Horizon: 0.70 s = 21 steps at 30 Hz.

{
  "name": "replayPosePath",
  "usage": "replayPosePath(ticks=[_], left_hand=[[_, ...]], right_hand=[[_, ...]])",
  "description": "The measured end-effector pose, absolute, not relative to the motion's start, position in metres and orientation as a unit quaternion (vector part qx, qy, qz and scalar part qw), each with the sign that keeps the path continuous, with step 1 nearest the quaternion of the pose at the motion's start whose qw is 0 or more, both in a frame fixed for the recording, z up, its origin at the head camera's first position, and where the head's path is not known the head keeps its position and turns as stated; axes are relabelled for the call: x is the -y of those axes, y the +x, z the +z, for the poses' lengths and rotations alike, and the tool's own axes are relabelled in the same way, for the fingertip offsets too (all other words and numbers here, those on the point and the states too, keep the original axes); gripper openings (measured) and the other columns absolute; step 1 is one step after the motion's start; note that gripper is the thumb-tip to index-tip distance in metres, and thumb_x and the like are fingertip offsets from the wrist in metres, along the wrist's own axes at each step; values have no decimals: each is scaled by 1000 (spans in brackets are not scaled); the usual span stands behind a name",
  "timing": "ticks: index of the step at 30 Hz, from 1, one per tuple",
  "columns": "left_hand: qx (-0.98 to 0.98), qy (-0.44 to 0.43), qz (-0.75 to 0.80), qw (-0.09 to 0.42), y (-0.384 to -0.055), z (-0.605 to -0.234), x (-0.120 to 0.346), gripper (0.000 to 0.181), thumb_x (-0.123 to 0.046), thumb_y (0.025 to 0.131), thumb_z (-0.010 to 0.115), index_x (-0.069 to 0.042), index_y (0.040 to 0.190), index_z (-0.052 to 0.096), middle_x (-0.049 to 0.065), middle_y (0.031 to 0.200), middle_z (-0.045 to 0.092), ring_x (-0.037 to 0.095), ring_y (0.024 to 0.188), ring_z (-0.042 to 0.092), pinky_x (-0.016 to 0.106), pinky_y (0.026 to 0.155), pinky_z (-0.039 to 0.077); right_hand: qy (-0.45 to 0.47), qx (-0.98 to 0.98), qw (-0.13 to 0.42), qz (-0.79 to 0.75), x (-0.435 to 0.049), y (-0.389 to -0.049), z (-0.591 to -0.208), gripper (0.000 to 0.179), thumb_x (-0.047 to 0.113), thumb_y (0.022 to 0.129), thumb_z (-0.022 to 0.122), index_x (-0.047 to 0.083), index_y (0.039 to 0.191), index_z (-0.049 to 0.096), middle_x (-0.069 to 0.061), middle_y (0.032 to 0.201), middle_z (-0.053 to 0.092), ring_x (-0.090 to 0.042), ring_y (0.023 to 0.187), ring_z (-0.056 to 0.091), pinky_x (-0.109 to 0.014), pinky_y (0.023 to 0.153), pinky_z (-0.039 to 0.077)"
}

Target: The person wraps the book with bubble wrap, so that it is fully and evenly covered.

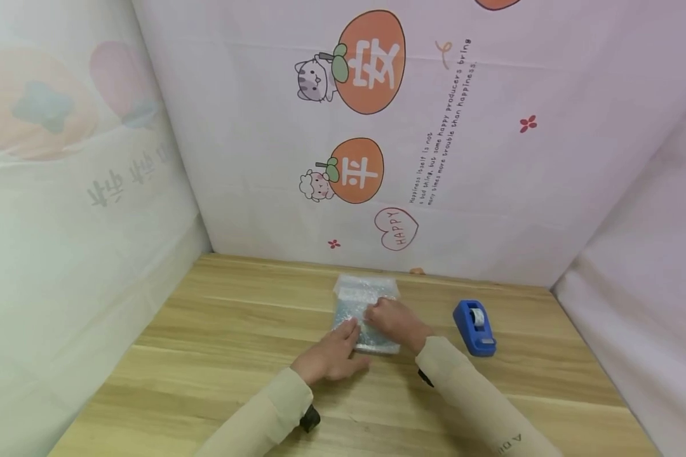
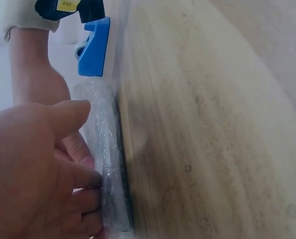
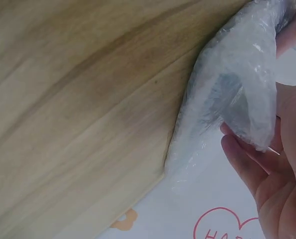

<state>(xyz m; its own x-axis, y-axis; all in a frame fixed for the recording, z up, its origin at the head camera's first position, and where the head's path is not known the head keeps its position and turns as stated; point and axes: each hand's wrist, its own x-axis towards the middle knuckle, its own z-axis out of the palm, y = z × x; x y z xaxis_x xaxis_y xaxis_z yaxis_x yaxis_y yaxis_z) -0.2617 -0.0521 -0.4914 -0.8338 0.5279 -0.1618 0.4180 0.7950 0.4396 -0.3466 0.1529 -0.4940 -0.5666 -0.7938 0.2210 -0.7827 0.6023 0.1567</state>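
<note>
A flat item in clear bubble wrap [image 1: 367, 287] lies on the wooden table, its contents a dull bluish grey through the plastic. My left hand [image 1: 333, 358] rests its fingertips on the lower left part of the package, thumb held out to the side. Curled over the package's right side, my right hand [image 1: 397, 322] holds an edge of the wrap. In the right wrist view, a raised fold of bubble wrap [image 3: 255, 107] sits between the fingers and palm of that hand. The left wrist view shows the package [image 2: 110, 164] side-on, with the left fingers against its top.
A blue tape dispenser [image 1: 476, 330] with a roll of tape stands on the table to the right of the package. Printed cloth [image 1: 263, 158] hangs behind the table's back edge, and pale cloth lines both sides.
</note>
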Motion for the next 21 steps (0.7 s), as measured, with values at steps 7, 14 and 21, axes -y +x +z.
replayPosePath(ticks=[7,14,21], left_hand=[[-909,281,259,163,-272,-491,61,83,-53,109,46,6,165,24,22,177,12,36,166,14,50,135,22],[-878,293,319,202,-292,-488,74,77,-51,112,42,0,167,22,18,177,18,34,164,22,51,134,24],[-855,281,355,253,-308,-464,91,65,-46,113,40,-7,165,34,14,173,33,37,161,29,55,133,26]], right_hand=[[399,915,56,6,-150,-331,-487,22,21,106,61,3,100,71,-9,92,74,-22,84,72,-38,75,63],[341,939,-17,-33,-150,-312,-487,71,52,107,52,-7,147,54,-20,152,59,-32,147,52,-44,123,45],[347,933,-4,-92,-145,-297,-488,94,66,103,53,-11,156,41,-30,162,44,-37,156,41,-43,130,36]])
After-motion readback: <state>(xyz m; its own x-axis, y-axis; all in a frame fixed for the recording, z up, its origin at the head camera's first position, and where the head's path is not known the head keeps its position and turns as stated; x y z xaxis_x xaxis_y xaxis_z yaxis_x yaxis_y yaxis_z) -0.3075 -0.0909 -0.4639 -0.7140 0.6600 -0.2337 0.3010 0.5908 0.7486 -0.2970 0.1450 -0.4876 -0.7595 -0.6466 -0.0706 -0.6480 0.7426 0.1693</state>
